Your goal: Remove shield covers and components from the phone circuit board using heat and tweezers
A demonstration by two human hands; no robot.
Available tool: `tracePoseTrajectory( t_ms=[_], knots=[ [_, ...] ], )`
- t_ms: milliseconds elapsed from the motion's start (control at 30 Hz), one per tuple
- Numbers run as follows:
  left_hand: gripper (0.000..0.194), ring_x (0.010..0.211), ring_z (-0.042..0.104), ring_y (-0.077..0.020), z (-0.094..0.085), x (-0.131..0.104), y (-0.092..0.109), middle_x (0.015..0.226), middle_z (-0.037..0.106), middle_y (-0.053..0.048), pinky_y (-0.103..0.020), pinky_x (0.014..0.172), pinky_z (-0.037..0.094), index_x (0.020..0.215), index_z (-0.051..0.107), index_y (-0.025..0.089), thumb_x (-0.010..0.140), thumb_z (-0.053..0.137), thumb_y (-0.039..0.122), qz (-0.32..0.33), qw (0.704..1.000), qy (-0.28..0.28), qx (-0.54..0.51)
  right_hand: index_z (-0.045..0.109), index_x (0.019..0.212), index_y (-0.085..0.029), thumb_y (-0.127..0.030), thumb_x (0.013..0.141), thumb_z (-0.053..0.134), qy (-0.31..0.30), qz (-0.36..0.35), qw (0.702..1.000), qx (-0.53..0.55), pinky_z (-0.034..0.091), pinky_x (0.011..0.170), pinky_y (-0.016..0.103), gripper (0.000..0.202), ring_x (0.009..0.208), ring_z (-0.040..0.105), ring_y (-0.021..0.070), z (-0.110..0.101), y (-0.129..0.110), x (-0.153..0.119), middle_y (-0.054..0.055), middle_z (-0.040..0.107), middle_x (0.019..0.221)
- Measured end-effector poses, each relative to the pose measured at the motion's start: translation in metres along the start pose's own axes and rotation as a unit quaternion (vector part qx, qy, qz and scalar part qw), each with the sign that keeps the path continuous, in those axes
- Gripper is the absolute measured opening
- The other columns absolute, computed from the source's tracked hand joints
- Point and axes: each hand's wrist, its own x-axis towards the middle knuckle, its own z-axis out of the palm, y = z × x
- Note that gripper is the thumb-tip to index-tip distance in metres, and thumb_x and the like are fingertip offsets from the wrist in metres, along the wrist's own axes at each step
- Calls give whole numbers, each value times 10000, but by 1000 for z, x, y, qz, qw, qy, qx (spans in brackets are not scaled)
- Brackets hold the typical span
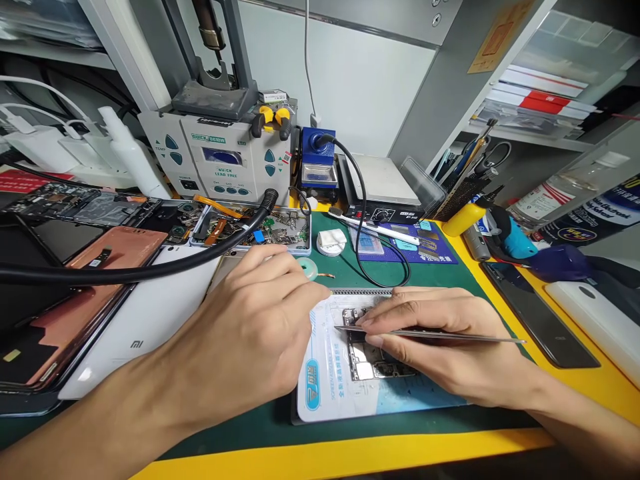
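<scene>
A small circuit board (365, 368) lies on a white and blue work pad (323, 393) on the green mat. Metal tweezers (450, 336) are pinched in my right hand (440, 333), their tips pointing left above the board's upper left part. My right fingers cover the board's upper right area. At the pad's left edge, my left hand (267, 317) is curled with its back to the camera. Its fingertips face away, so anything between them is hidden. Just beyond it sits a pale green roll (309, 268).
Phone parts and a white phone back (145, 313) fill the left side. A parts tray (300, 243) stands behind my left hand, with a thick black hose (200, 263) crossing above. A grey rework station (220, 157) is at the back. A dark phone (540, 313) lies right.
</scene>
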Motion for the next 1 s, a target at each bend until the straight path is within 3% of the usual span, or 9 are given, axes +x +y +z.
tracePoseTrajectory(
  t_ms=[267, 1000],
  knots=[
    [255, 912, 672, -187, 2, 0, -3, 883, 698, -27, -501, 1095, 565, 1115, 796, 125, 998, 598, 14, -2, 1000, 6, 2, 863, 1108, -108, 4, 1008, 775, -4, -55, 998, -20, 635, 876, 204, 174, 921, 844, 143, -1, 3, -3, 100, 896, 1006],
    [244, 876, 681, -178, 3, 0, -2, 862, 718, -11, -461, 1040, 547, 1083, 788, 124, 979, 609, -4, 2, 1000, 16, -3, 861, 1069, -187, -41, 1009, 760, -8, -23, 999, -36, 654, 827, 236, 188, 874, 854, 162, -2, 1, -4, 64, 903, 996]
  ],
)
